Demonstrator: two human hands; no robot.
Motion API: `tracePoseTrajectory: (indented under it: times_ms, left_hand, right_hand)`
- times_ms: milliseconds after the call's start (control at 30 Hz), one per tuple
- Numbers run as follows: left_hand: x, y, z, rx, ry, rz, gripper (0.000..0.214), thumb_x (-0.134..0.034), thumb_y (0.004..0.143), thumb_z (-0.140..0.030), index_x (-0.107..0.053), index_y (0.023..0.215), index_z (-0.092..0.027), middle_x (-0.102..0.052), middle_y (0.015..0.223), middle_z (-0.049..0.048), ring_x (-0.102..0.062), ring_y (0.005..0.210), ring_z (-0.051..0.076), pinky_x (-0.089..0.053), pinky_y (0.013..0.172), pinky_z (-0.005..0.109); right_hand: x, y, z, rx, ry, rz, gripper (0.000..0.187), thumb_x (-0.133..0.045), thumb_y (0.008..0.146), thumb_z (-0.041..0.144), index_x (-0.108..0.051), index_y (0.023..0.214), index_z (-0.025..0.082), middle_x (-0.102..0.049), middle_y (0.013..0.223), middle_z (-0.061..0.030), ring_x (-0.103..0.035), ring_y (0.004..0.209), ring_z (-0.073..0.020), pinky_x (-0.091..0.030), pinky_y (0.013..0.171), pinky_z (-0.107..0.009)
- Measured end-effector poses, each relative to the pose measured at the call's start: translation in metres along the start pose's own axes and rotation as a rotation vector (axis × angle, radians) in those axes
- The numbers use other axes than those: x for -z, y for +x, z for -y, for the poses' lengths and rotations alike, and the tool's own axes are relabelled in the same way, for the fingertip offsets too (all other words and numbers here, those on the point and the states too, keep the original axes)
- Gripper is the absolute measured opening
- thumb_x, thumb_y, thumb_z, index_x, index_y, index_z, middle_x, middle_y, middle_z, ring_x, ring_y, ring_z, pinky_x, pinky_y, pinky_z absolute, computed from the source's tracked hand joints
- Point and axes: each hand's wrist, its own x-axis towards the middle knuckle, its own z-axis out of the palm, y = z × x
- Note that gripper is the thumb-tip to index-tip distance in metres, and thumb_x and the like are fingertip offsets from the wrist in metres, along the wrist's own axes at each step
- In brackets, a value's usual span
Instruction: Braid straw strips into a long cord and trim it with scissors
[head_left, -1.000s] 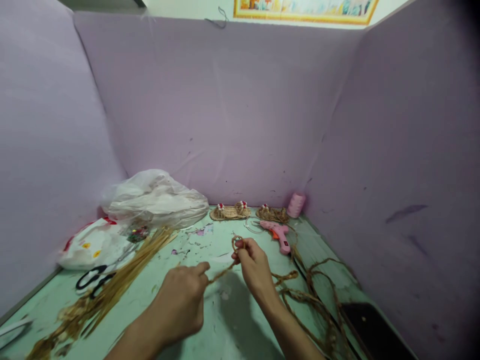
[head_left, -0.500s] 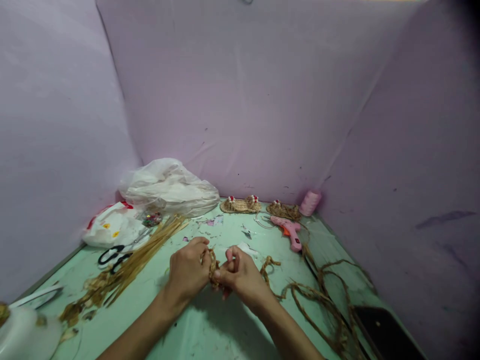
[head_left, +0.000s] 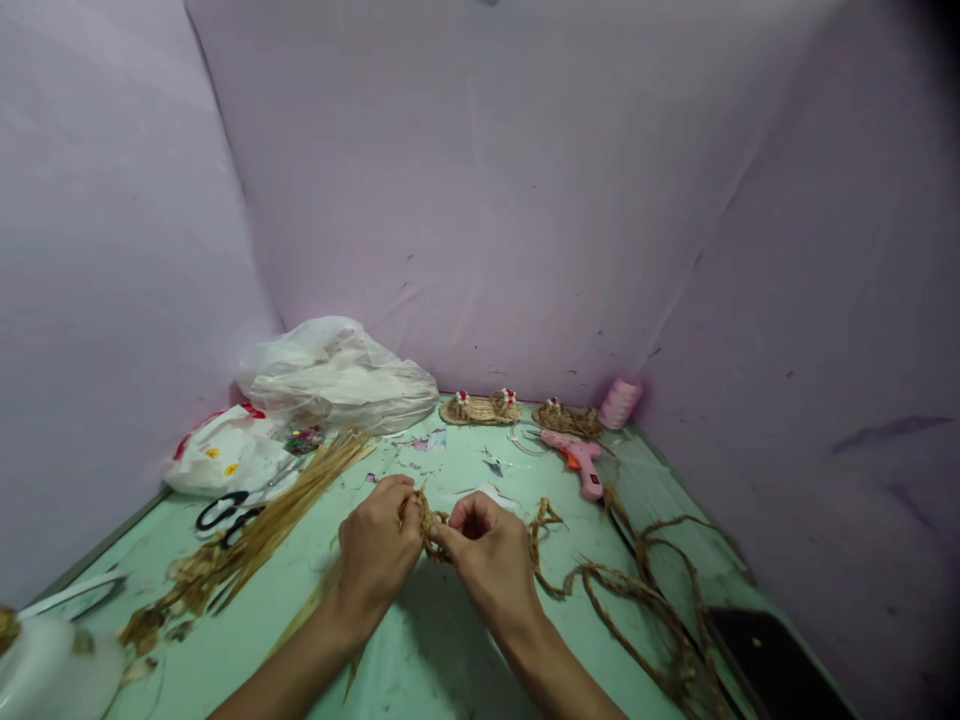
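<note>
Between my two hands is a small bundle of braided brown fibre cord [head_left: 433, 530], looped and held above the green tabletop. My left hand [head_left: 381, 545] is closed around its left side, fingers curled. Thumb and fingers of my right hand [head_left: 491, 555] pinch its right side. A loose length of the brown cord [head_left: 551, 580] trails out to the right of my right hand. Pale straw strands [head_left: 311, 600] show beneath my left forearm. My fingers hide part of the bundle.
Left lie dry straw stalks [head_left: 300, 500], black-handled scissors [head_left: 221, 512] and a white plastic bag [head_left: 337, 375]. At the back are woven straw pieces with beads [head_left: 481, 409], a pink glue gun [head_left: 576, 460] and a pink thread spool [head_left: 620, 404]. Right, a dark phone-like slab [head_left: 772, 660].
My right hand has turned slightly, its pinch shifting up on the cord bundle. Pale straw strands now show under my left forearm. My left hand has barely moved.
</note>
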Motion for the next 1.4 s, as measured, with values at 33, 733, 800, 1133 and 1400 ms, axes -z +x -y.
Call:
tracePoseTrajectory:
  times_ms: [33,733,800,1133,1400]
  left_hand:
    - [0.000,0.000,-0.001,0.007,0.006,-0.004,0.023,-0.037,0.079,-0.021,-0.060,0.076,-0.019,-0.063,0.102,0.0025,-0.060,0.086,0.016,-0.044,0.077,0.028]
    - [-0.004,-0.003,-0.003,-0.205,-0.095,0.088,0.020,-0.041,0.074,-0.016,-0.059,0.064,-0.019,-0.064,0.080,0.0021,-0.058,0.074,0.013,-0.043,0.070,0.023]
    - [-0.004,-0.005,-0.009,-0.197,-0.040,0.216,0.021,-0.040,0.074,-0.015,-0.057,0.062,-0.019,-0.063,0.075,0.0015,-0.057,0.069,0.012,-0.041,0.066,0.023]
    - [-0.052,0.024,-0.043,0.007,0.118,0.392,0.025,-0.040,0.072,-0.021,-0.064,0.073,-0.018,-0.067,0.074,0.0105,-0.062,0.071,0.022,-0.038,0.057,0.027]
    - [-0.088,0.060,-0.046,0.097,0.086,0.388,0.028,-0.046,0.070,-0.021,-0.066,0.088,-0.014,-0.066,0.086,0.0171,-0.062,0.085,0.025,-0.042,0.068,0.029]
  right_hand:
    - [-0.001,-0.001,0.000,0.022,0.011,-0.002,0.010,-0.063,0.060,0.025,-0.059,0.058,0.017,-0.056,0.052,0.0011,-0.047,0.049,-0.0113,-0.037,0.048,-0.022]
    - [0.017,0.022,-0.010,-0.087,0.059,0.162,0.009,-0.046,0.058,0.018,-0.048,0.050,0.016,-0.045,0.047,0.0024,-0.038,0.046,-0.0094,-0.027,0.045,-0.022]
    - [0.018,0.026,-0.019,0.051,-0.078,0.041,0.008,-0.046,0.063,0.019,-0.050,0.057,0.017,-0.051,0.055,0.0005,-0.044,0.054,-0.0118,-0.032,0.050,-0.022]
    - [0.040,0.083,-0.049,0.130,-0.428,-0.029,0.015,-0.042,0.069,0.023,-0.054,0.063,0.016,-0.056,0.056,-0.0012,-0.049,0.053,-0.0138,-0.033,0.051,-0.024]
    - [0.036,0.139,-0.062,0.118,-0.557,-0.053,0.027,-0.045,0.067,0.021,-0.069,0.073,0.011,-0.068,0.069,-0.0084,-0.060,0.063,-0.0166,-0.040,0.059,-0.024]
